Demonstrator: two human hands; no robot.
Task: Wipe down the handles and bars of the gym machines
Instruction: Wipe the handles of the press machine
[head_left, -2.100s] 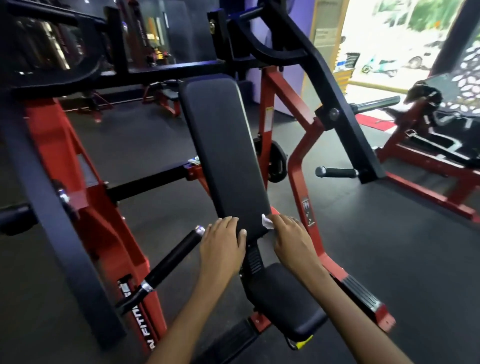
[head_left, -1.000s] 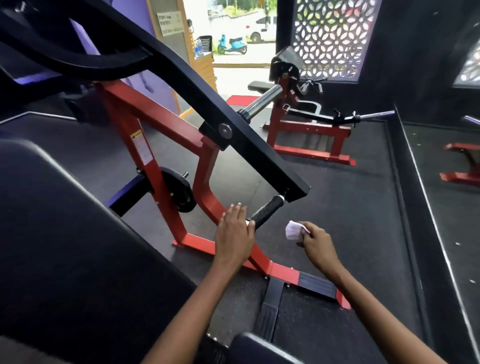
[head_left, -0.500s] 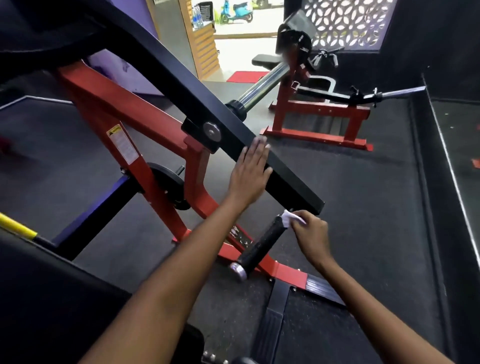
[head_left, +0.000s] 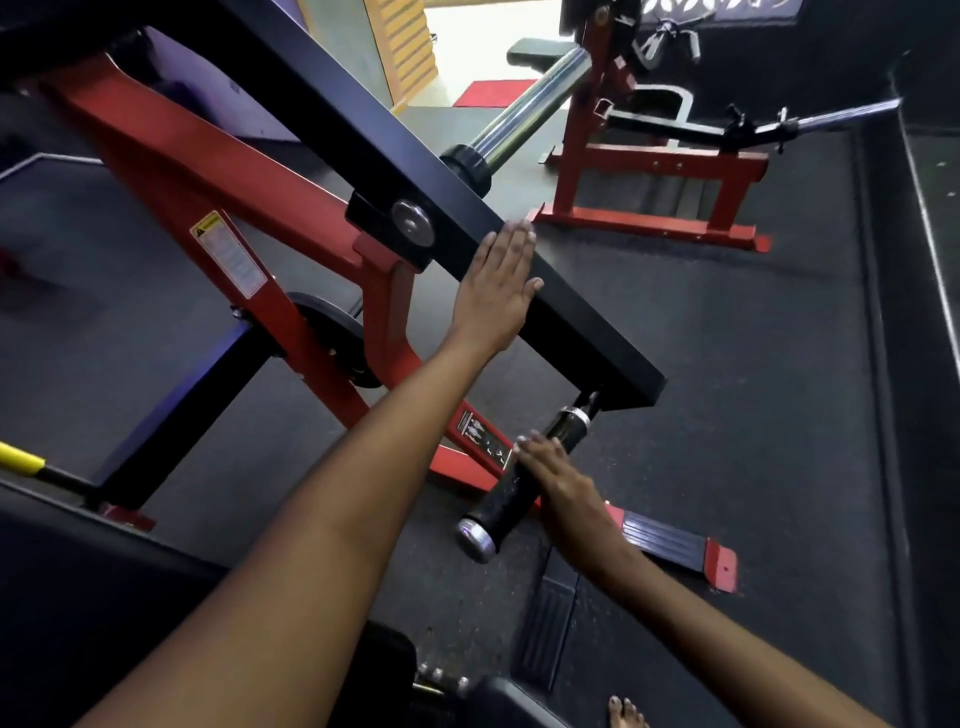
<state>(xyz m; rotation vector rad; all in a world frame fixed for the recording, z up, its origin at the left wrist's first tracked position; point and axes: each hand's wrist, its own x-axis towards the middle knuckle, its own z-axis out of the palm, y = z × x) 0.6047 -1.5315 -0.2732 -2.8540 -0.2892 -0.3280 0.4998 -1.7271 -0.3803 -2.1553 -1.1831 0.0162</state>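
Right hand (head_left: 558, 480) lies across the middle of the black handle (head_left: 514, 491), fingers draped over it; whether they clasp it or hold a cloth cannot be told. Left hand (head_left: 496, 293) presses flat, fingers straight, on the black lever arm (head_left: 587, 325) above the handle. Speckled grip, chrome end cap.

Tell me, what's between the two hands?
In the head view, the end of the black bar and the upper part of the black handle lie between the left hand and right hand.
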